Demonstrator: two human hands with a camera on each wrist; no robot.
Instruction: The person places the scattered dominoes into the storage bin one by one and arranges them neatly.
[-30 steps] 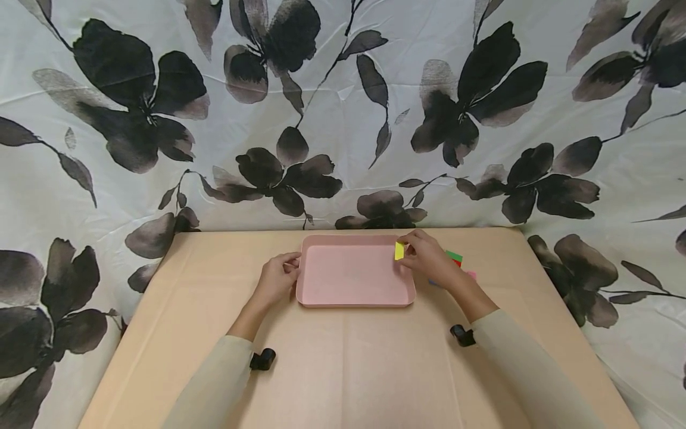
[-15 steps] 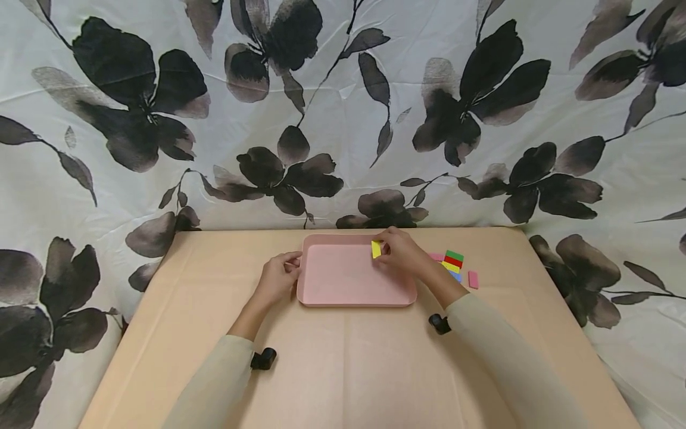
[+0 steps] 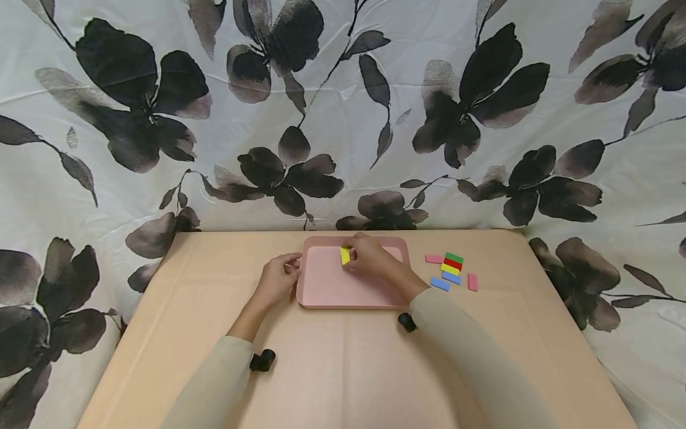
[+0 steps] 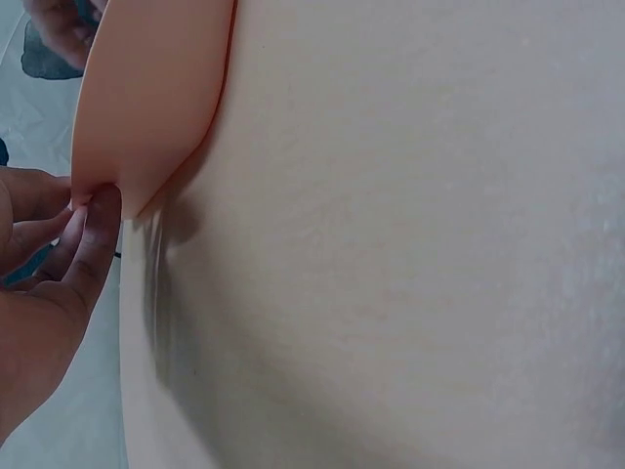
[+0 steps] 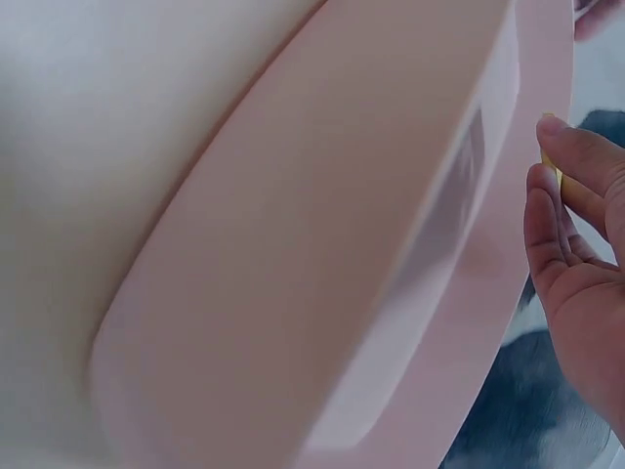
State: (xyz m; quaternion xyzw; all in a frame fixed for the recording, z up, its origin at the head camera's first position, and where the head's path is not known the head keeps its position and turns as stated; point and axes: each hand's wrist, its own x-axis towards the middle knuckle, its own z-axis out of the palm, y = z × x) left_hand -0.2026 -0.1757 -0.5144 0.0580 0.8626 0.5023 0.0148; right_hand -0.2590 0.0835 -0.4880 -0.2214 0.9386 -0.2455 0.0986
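Observation:
A pink rectangular tray (image 3: 321,283) lies near the far edge of the table. My left hand (image 3: 276,277) is at its left end, and in the left wrist view the thumb and fingers (image 4: 96,239) pinch the rim. Over the tray's inside, left of its middle, my right hand (image 3: 370,257) holds a small yellow block (image 3: 345,256) between thumb and fingertips. The right wrist view shows only a thin yellow edge of the block (image 5: 549,156), the rest hidden by the fingers.
Right of the tray lie several small blocks: green (image 3: 454,257), red (image 3: 453,263), yellow (image 3: 450,269) and blue (image 3: 451,277) in a close row, with another blue block (image 3: 440,284) and pink ones (image 3: 473,282) apart. A floral cloth (image 3: 343,119) hangs behind the table.
My right hand has carried the yellow block leftward from the tray's right rim to left of its middle, uncovering the blocks at the right. The left hand has stayed in place.

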